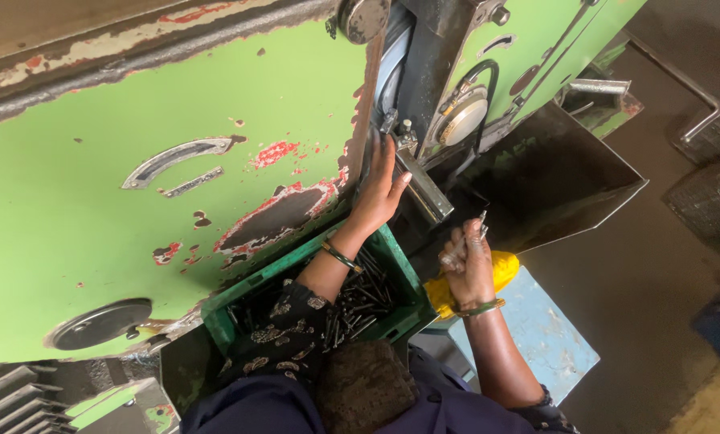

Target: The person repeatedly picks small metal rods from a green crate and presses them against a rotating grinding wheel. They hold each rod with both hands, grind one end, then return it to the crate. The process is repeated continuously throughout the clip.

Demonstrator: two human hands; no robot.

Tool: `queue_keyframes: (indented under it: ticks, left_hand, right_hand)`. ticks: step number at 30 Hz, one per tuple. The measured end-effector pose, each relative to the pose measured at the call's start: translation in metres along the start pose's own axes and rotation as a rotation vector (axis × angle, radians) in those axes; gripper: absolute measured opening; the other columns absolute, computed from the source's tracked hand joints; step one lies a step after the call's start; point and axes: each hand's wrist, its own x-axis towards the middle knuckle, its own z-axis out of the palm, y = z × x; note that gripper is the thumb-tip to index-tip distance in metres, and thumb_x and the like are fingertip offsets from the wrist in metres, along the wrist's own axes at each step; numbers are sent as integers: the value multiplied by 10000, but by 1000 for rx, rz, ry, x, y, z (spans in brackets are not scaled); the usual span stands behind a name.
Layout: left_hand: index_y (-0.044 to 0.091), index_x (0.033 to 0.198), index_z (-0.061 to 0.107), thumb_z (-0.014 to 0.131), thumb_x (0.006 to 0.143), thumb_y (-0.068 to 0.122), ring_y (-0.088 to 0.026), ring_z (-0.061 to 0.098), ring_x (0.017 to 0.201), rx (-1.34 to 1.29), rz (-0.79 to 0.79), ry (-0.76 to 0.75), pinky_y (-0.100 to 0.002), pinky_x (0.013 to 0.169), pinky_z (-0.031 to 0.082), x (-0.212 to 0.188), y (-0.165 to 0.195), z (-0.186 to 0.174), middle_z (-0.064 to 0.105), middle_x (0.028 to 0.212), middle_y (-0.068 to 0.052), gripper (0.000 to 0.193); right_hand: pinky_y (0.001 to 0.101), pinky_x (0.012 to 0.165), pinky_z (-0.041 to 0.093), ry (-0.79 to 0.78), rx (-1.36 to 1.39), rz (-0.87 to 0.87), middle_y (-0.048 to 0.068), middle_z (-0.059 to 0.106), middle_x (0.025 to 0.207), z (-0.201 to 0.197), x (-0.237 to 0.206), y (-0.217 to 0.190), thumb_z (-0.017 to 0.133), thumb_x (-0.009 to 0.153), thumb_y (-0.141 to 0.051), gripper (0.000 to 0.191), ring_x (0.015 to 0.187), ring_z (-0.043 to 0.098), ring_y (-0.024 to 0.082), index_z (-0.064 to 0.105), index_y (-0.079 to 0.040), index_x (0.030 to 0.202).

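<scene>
My left hand [380,189] reaches up with fingers spread and rests against the dark edge of a big green machine [135,104], beside a slanted metal bar [421,187]. My right hand [468,261] is closed around a bunch of thin metal rods [480,225], whose tips stick up above my fingers near the bar's lower end. Below my left forearm stands a green plastic crate [396,265] filled with several dark metal rods [356,301].
A dark sheet-metal chute [553,177] slopes away at right of the machine. A yellow cloth [501,269] lies on a pale blue stool [549,333] under my right wrist. Wire mesh baskets [717,193] stand on the brown floor at far right.
</scene>
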Motion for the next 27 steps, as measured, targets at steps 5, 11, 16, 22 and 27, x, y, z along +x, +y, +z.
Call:
queue_keyframes:
  ticks: [5, 11, 16, 22, 27]
  left_hand:
    - [42, 1632, -135, 638, 885, 592, -484, -97, 1575, -19, -117, -154, -573, 1220, 174, 8, -2, 0, -241, 1688, -337, 1207]
    - [29, 1569, -216, 762, 745, 696, -492, -212, 1510, 34, -2, -183, -616, 1220, 28, 4, -7, 0, -227, 1605, -357, 1442]
    - [42, 1629, -137, 634, 973, 564, -502, -171, 1563, -123, -62, -187, -591, 1253, 87, 3, -18, 2, -224, 1663, -369, 1138]
    - [77, 1699, 92, 450, 1124, 486, -478, 124, 1645, 9, -40, 33, -513, 1325, 258, -3, -14, 10, 39, 1765, -341, 791]
    - [69, 1658, -22, 677, 924, 604, -471, 32, 1611, 120, -39, -35, -548, 1288, 246, 1, -5, 4, -106, 1711, -325, 1146]
  right_hand:
    - [187, 444, 290, -80, -36, 87, 7, 625, 869, -1, -1, -4, 577, 1044, -350, 204, 471, 327, 32, 550, -154, 996]
    - [173, 457, 301, -90, -17, 148, 63, 688, 987, 6, -6, -7, 577, 1048, -275, 118, 470, 324, 22, 545, -162, 1031]
    - [193, 467, 324, -54, -16, 136, 33, 626, 927, 13, -5, -8, 528, 1069, -266, 136, 486, 348, 38, 561, -146, 1125]
    - [225, 551, 423, 69, 66, 85, 25, 609, 970, 11, 2, -8, 463, 1032, -166, 276, 659, 504, 93, 568, -115, 1282]
    - [268, 749, 558, 209, 198, 76, 78, 633, 1050, -7, 10, -2, 456, 1047, -119, 247, 827, 615, 152, 508, -72, 1284]
